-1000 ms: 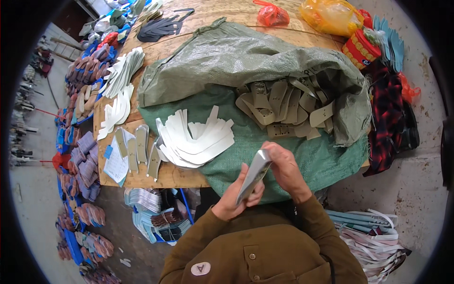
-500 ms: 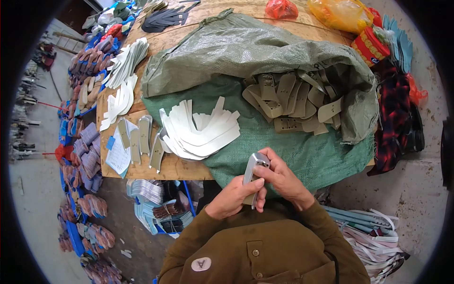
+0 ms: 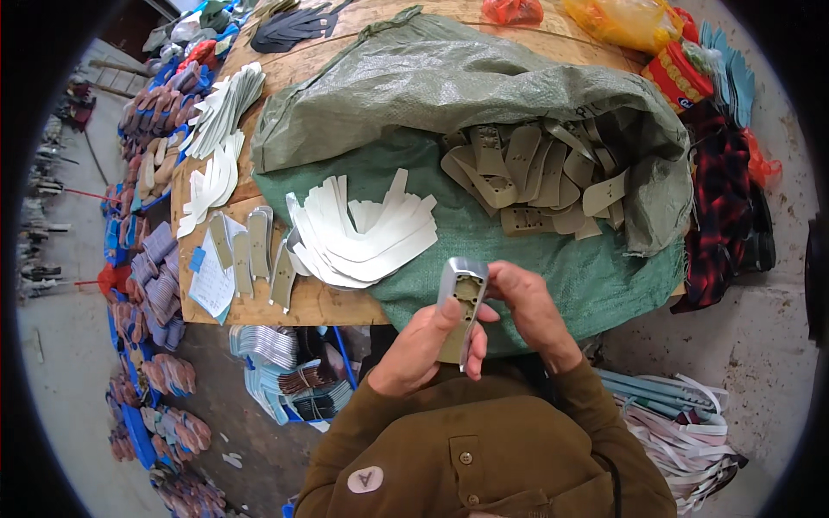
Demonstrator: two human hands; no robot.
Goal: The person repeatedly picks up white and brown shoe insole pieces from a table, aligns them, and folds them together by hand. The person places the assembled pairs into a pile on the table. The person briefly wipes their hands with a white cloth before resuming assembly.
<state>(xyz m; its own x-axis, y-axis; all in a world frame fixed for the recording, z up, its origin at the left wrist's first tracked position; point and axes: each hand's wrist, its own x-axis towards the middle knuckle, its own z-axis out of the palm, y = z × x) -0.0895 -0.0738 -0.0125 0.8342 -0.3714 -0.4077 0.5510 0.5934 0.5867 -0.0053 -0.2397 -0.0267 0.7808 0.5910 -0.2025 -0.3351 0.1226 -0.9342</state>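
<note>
At the left edge, off the counter (image 3: 341,308), rows of pink, tan and purple bundles (image 3: 155,263). On the counter's left side, stacked white cut-outs (image 3: 216,186); nearer, a paper sheet (image 3: 212,282) beside several olive curved pieces (image 3: 259,246). Below, past the near edge, stacks of pale blue, brown and dark parts (image 3: 289,380). Farther right, a fan of white curved strips (image 3: 363,246), partly on a green woven sheet (image 3: 561,285).

In the near middle, by the sheet's near edge, grips a silver-rimmed olive piece (image 3: 467,298) with the left hand (image 3: 409,347), thumb in front, fingers wrapped behind; holds it slightly tilted, holed face showing. Just right of it, holds the right hand (image 3: 528,311) with fingers half-curled beside the rim; cannot tell whether touching or pinching.

Beyond, inside a grey-green sack (image 3: 414,78), heaped olive pieces (image 3: 544,177). Far right, a yellow bag (image 3: 623,24); nearer, red-and-black plaid cloth (image 3: 710,203); near right, pale strips (image 3: 673,453).
</note>
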